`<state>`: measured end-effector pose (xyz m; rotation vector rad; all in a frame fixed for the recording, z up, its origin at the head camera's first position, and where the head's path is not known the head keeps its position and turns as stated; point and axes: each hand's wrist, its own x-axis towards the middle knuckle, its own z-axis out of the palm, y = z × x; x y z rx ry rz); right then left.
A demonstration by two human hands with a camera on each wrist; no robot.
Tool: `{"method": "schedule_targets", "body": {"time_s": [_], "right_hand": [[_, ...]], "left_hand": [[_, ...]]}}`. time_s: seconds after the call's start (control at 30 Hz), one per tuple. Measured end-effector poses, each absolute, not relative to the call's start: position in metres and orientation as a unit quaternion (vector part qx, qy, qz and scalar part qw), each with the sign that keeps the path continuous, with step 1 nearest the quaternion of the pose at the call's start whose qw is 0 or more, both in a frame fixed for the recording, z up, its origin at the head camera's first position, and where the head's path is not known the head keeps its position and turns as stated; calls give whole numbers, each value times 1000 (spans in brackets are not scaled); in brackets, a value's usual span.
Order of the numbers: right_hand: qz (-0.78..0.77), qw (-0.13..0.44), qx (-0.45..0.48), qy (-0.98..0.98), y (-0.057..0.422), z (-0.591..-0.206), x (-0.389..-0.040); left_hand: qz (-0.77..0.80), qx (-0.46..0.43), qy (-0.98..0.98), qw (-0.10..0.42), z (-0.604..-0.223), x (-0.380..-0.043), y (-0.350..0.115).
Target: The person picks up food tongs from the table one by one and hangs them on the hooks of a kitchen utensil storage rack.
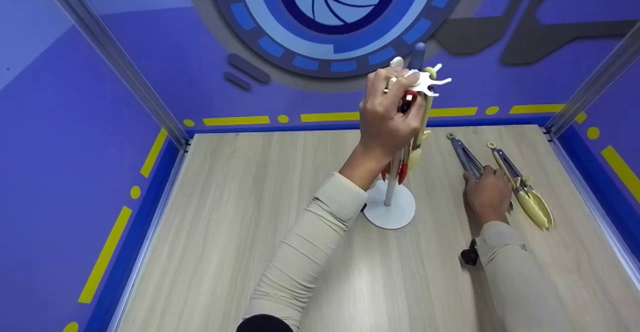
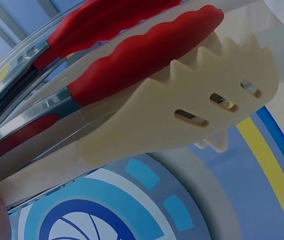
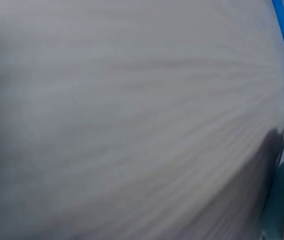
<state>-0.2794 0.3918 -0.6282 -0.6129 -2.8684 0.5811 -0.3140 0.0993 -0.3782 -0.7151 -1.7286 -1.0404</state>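
Observation:
My left hand (image 1: pixel 387 112) is raised at the top of a white stand with a hooked head (image 1: pixel 425 81). Its thumb and fingers pinch the upper end of the red-tipped tongs (image 2: pixel 147 55), just below the hooks. Close alongside hang cream tongs (image 2: pixel 197 95) with a toothed, slotted head. Lower right, my right hand (image 1: pixel 490 197) grips grey-green tongs (image 1: pixel 465 154) lying on the table, and covers most of their head. A teal tip (image 3: pixel 281 200) of these tongs shows by the fingers at the edge of the right wrist view.
The stand's round white base (image 1: pixel 390 217) rests on the wooden table (image 1: pixel 225 232). Yellow tongs (image 1: pixel 535 209) lie just right of my right hand. Blue panels (image 1: pixel 150 57) with metal corner posts enclose the back and sides.

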Motion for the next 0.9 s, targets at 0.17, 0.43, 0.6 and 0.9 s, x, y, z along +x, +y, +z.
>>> {"method": "schedule_targets", "body": {"time_s": [0.17, 0.43, 0.6, 0.9], "right_hand": [[169, 80, -205, -961, 390, -627, -281], [183, 87, -210, -956, 390, -630, -281], [194, 104, -205, -954, 392, -630, -281], [192, 138, -183, -954, 394, -626, -278]], "left_hand": [[-426, -293, -709, 480, -377, -313, 98], [-414, -299, -713, 481, -379, -315, 98], [-404, -302, -719, 478, -379, -315, 97], [-391, -308, -724, 478, -380, -312, 95]]}}
